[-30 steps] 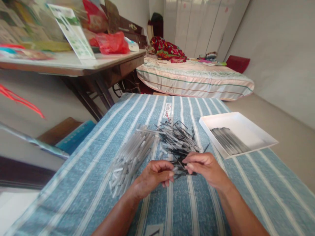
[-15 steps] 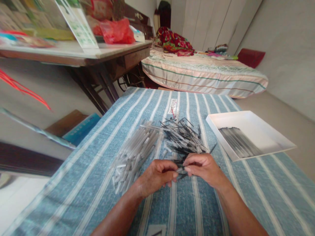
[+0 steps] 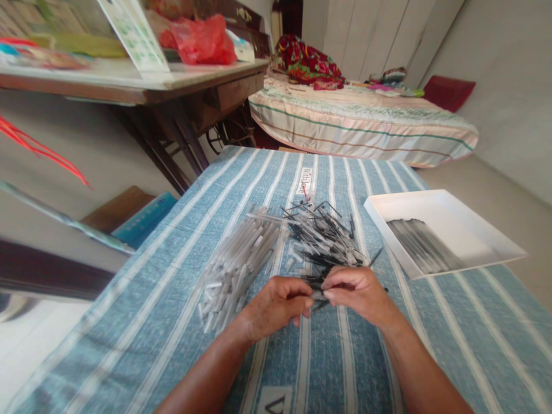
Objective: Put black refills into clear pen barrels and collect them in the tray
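My left hand (image 3: 280, 305) and my right hand (image 3: 354, 292) meet fingertip to fingertip over the striped blue cloth (image 3: 215, 379). Both are pinched around a small, thin translucent piece between them, too small to name surely. Just beyond my fingers lies a loose heap of black and clear thin sticks (image 3: 323, 236), some bent at the end. Left of it, near my left hand, is a pile of translucent whitish tubes (image 3: 241, 259). To the right a white shallow box (image 3: 466, 218) holds a row of dark thin sticks (image 3: 425, 247).
A side table (image 3: 185, 80) at the upper left bears a red plastic bag (image 3: 204, 43). Behind the cloth-covered table is a bed (image 3: 366, 121). A blue box (image 3: 146, 218) sits low at the left, near hanging red strings (image 3: 43, 150).
The camera view has shifted slightly. Both hands stay together in nearly the same pinch, with the fingertips a little closer.
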Motion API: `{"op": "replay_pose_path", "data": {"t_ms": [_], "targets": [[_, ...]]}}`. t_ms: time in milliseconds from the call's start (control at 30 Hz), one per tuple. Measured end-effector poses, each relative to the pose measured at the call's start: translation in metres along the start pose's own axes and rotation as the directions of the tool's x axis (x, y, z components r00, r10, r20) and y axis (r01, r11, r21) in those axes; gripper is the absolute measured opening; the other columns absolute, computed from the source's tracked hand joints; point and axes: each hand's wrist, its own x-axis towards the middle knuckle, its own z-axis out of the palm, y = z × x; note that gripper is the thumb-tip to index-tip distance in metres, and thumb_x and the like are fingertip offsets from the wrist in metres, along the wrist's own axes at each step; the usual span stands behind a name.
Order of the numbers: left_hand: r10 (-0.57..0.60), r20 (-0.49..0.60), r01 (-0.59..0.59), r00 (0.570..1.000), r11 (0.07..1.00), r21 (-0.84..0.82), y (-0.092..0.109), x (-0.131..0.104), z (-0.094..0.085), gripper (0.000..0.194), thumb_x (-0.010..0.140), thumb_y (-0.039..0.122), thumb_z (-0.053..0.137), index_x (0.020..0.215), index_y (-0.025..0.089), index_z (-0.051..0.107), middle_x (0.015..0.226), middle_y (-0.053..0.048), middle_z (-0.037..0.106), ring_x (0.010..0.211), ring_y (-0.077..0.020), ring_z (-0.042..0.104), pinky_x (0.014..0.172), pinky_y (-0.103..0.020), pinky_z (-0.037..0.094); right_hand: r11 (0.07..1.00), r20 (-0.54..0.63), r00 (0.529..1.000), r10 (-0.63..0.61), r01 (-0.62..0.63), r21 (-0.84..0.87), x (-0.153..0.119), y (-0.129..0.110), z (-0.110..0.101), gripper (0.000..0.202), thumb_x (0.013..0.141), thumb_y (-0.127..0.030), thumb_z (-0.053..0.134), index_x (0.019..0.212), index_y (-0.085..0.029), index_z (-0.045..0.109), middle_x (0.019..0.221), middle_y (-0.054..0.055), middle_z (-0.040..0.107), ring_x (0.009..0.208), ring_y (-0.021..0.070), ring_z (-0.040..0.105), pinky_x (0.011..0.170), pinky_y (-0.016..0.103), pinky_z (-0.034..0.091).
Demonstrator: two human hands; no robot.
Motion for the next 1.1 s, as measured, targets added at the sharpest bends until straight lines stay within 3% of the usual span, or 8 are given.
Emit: {"op": "replay_pose_path", "data": {"t_ms": [200,533,833,1100], "targets": [[-0.004,0.002,0.004,1.000,1.000,0.019,-0.0013,-0.0004,0.0000,0.014,0.075,0.027,0.056,0.075,0.016,0.065,0.056,0.005,0.055,0.047,-0.0074,0.048,0.044,-0.019,0.034,0.998,0.022,0.999,-0.031,0.033,-0.062,0.0001,0.0016,0.0022,0.008,0.076,-0.021,0.064,0.077,-0.016,0.069,0.063,0.000,0.058,0.052,0.0104,0.054,0.051,0.022,0.041],[0.040,0.048,-0.045,0.998,0.995,0.094,0.0004,-0.0011,-0.0027,0.017,0.077,0.022,0.050,0.076,0.013,0.065,0.064,0.002,0.058,0.052,-0.0078,0.050,0.046,-0.018,0.035,1.000,-0.018,1.000,-0.022,0.022,-0.003,-0.0020,0.0078,0.0007,0.015,0.075,-0.028,0.068,0.083,-0.015,0.069,0.064,0.000,0.059,0.050,0.0101,0.056,0.049,0.022,0.043],[0.047,0.024,-0.050,0.999,0.982,0.182,-0.0035,-0.0008,-0.0003,0.018,0.076,0.020,0.049,0.080,0.013,0.065,0.064,0.002,0.057,0.051,-0.0080,0.050,0.046,-0.017,0.036,0.974,-0.011,0.999,-0.048,0.045,-0.223,-0.0025,0.0064,0.0006,0.013,0.079,-0.026,0.062,0.075,-0.015,0.068,0.056,-0.002,0.057,0.046,0.0091,0.054,0.048,0.020,0.041],[0.058,0.026,-0.062,0.998,0.979,0.194,-0.0011,-0.0023,0.0004,0.016,0.075,0.020,0.049,0.078,0.013,0.063,0.057,0.004,0.052,0.050,-0.0083,0.048,0.046,-0.017,0.035,0.922,-0.005,0.999,-0.053,0.046,-0.386,-0.0024,0.0018,0.0056,0.035,0.085,-0.029,0.052,0.053,-0.015,0.056,0.047,-0.003,0.048,0.047,0.0084,0.047,0.050,0.020,0.034]]}}
